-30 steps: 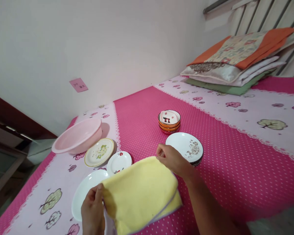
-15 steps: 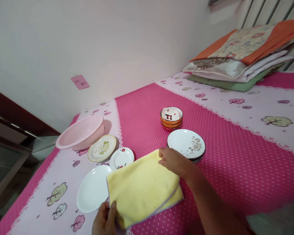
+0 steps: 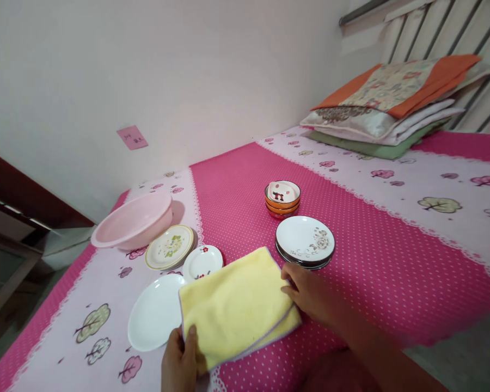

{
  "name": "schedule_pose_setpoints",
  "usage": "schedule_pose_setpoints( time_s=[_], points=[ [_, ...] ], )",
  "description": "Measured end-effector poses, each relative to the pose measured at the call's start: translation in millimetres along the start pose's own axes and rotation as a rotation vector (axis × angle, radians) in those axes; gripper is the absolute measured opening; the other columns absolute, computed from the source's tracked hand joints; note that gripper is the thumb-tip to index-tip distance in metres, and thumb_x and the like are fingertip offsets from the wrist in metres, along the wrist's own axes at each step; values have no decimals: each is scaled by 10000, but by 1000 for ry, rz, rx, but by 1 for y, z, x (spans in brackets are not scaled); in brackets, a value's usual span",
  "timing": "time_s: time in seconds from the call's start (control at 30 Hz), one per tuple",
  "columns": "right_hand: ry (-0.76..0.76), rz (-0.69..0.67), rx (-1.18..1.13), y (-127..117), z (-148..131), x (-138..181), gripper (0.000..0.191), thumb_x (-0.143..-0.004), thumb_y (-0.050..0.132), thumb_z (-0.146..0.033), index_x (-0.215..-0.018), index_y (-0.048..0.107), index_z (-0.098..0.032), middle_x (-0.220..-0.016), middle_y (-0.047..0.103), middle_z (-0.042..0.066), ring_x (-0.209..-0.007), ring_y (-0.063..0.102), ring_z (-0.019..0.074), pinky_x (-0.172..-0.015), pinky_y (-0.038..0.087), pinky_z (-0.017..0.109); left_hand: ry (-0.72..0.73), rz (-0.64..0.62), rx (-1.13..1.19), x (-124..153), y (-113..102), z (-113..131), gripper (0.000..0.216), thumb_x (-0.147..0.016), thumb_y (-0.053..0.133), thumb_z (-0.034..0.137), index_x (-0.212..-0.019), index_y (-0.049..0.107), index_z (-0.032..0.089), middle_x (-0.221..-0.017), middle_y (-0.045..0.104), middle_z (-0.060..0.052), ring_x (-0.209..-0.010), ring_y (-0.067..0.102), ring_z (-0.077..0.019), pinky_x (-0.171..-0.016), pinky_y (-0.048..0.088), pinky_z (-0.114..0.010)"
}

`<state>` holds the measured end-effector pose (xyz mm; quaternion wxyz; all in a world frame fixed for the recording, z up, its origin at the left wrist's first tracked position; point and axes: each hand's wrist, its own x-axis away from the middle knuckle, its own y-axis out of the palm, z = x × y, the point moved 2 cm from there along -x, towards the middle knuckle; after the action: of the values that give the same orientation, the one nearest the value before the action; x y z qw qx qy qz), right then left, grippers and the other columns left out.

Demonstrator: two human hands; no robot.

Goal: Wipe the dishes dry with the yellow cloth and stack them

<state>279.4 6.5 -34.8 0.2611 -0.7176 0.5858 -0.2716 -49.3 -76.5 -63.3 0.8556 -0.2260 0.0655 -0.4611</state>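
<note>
A folded yellow cloth (image 3: 233, 306) lies flat on the pink patterned cover (image 3: 392, 272) close to me. My left hand (image 3: 180, 361) pinches its near left corner, thumb on top. My right hand (image 3: 310, 294) rests at the cloth's right edge, fingers curled on the fold. The cloth overlaps a plain white plate (image 3: 153, 319). Just beyond my right hand sits a stack of white plates with a flower print (image 3: 305, 242).
A stack of orange bowls (image 3: 282, 198) stands farther back. On the left are a small flowered saucer (image 3: 202, 262), a green-patterned plate (image 3: 169, 247) and a pink basin (image 3: 133, 220). Folded bedding (image 3: 392, 103) lies at the back right, against a wall.
The cloth has been laid down flat and folded. My right hand slid from its far edge to its right edge; my left hand moved down to the near left corner.
</note>
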Motion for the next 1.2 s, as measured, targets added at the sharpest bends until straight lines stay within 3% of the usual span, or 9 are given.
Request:
schedule_pose_setpoints(
  time_s=[0.13, 0.3, 0.47, 0.63, 0.73, 0.83, 0.93, 1.03, 1.2],
  points=[
    [-45, 115, -147, 4, 12, 5, 95, -850, 518, -133, -870, 520, -226, -916, 656, 42, -849, 632, 214, -777, 451, 331, -107, -157, 202, 0, -2, 6, 566, -627, 817, 705, -799, 612, 206, -690, 671, -1, -656, 634, -217, -595, 510, -302],
    [13, 92, -268, 14, 22, 11, 59, -833, 552, -197, -890, 545, -214, -899, 665, 57, -855, 647, 234, -795, 479, 364, -132, -241, 306, 5, -4, 12, 522, -627, 864, 600, -920, 683, 209, -933, 786, -64, -865, 730, -285, -654, 576, -314],
    [12, 20, -535, 21, 25, 19, 50, -835, 530, -244, -878, 544, -221, -783, 627, 7, -714, 626, 197, -664, 478, 322, -235, -170, 336, 2, -8, 1, 513, -623, 868, 531, -976, 699, 200, -928, 805, -74, -911, 753, -323, -684, 601, -354],
    [63, -34, -341, 35, 38, 31, 48, -798, 581, -215, -807, 534, -225, -722, 620, -4, -689, 606, 187, -638, 439, 305, -310, -168, 406, -6, -11, -10, 500, -593, 907, 455, -961, 675, 209, -838, 798, -60, -821, 766, -319, -622, 599, -353],
    [91, 117, -328, 43, 41, 29, 238, -801, 624, -280, -1025, 571, -217, -930, 691, 44, -815, 657, 220, -741, 494, 345, -301, -186, 445, -7, -9, -16, 512, -602, 914, 438, -1005, 684, 220, -855, 801, -66, -803, 768, -318, -603, 597, -353],
    [90, 112, -435, 47, 37, 22, 450, -765, 619, -262, -1205, 544, -205, -946, 695, 47, -806, 672, 235, -724, 508, 355, -290, -207, 491, -3, -5, -20, 571, -582, 935, 444, -1048, 689, 223, -869, 802, -74, -786, 767, -319, -598, 597, -360],
    [64, 37, -478, 41, 34, 19, 394, -754, 565, -206, -1148, 562, -215, -881, 711, 37, -794, 688, 248, -689, 499, 349, -222, -179, 481, 3, -7, -21, 550, -614, 912, 493, -1040, 696, 219, -851, 799, -65, -780, 763, -314, -591, 593, -354],
    [55, -27, -239, 25, 35, 19, 280, -739, 613, -202, -1017, 608, -234, -923, 737, 65, -844, 701, 295, -728, 495, 390, -135, -135, 408, 5, -22, -26, 527, -635, 895, 536, -967, 691, 182, -803, 785, -64, -731, 745, -273, -578, 582, -313],
    [-5, 63, -44, 10, 6, 7, 362, -842, 631, -283, -1194, 602, -202, -1107, 716, 135, -1017, 692, 323, -893, 510, 450, -322, 109, 460, -4, -60, -39, 433, -750, 853, 372, -1030, 601, 161, -812, 795, -127, -703, 772, -280, -644, 633, -342]
  ],
)
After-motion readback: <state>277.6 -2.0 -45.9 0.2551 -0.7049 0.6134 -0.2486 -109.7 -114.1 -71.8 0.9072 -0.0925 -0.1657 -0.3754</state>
